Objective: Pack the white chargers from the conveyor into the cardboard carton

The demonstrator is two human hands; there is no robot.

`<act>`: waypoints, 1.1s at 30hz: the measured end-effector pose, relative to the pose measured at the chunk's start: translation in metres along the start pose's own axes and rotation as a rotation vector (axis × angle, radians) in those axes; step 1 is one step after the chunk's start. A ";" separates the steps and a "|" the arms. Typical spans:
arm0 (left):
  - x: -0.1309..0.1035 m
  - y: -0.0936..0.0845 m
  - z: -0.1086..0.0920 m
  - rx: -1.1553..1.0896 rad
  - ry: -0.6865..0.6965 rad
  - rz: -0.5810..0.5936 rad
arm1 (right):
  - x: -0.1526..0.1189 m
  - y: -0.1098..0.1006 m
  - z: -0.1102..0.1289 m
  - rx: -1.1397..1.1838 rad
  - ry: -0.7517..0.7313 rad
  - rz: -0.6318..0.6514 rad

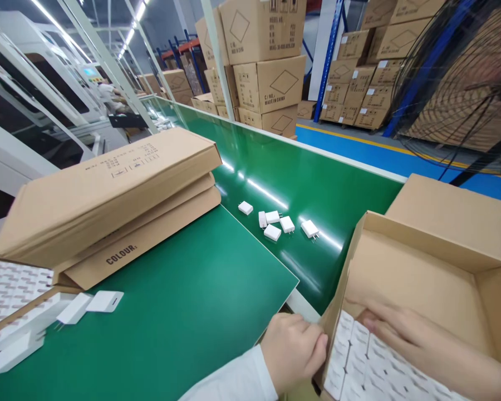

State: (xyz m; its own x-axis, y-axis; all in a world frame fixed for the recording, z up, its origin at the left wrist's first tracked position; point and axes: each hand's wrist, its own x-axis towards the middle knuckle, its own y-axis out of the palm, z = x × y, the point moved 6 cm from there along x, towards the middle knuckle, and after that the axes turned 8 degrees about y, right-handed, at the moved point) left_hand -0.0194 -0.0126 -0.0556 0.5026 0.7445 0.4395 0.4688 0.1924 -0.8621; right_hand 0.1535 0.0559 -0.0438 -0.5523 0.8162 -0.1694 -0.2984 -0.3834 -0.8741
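Note:
My left hand (294,351) is closed on the side wall of an open cardboard box (417,259) at the lower right. Inside that box, my right hand (404,328) reaches over tightly packed rows of white charger plugs (359,356). Its fingers are smeared by motion near the end of the rows, so whether they hold a plug is unclear. Beyond the packed rows, the box's brown bottom is bare. Several loose white charger plugs (272,232) lie on the green conveyor belt (317,167), left of the box.
Flattened cardboard boxes (121,189) are stacked at left on the green work surface (158,317). Beside them are loose white plugs (105,301) and a tray of plugs (14,289). A closed carton (455,214) adjoins the open box. A wire fan (463,89) stands at upper right.

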 end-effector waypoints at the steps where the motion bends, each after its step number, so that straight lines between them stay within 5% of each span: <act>1: 0.006 -0.009 0.007 0.001 -0.046 -0.022 | 0.008 -0.007 -0.003 0.024 0.044 0.006; 6: 0.051 -0.034 0.078 0.166 -0.382 0.075 | 0.087 -0.037 0.007 -0.205 0.211 -0.095; 10: 0.080 -0.016 0.141 0.382 -0.539 0.345 | 0.156 -0.022 0.010 -0.313 0.403 -0.118; 13: 0.086 0.005 0.166 0.419 -0.581 0.438 | 0.181 -0.003 -0.002 -0.310 0.499 -0.049; 18: 0.082 0.025 0.172 0.403 -0.520 0.387 | 0.187 0.001 -0.013 -0.288 0.536 -0.005; 25: 0.078 0.022 0.172 0.332 -0.493 0.265 | 0.197 0.012 0.022 -0.278 0.516 0.012; 33: 0.064 -0.003 0.192 -0.014 -0.913 -0.146 | 0.195 0.014 0.032 -0.276 0.493 0.029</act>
State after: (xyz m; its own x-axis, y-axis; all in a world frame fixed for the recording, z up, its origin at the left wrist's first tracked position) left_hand -0.1275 0.1572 -0.0734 -0.3265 0.9299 0.1692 0.4945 0.3206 -0.8079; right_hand 0.0167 0.1962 -0.0750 -0.1083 0.9377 -0.3302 -0.0368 -0.3357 -0.9412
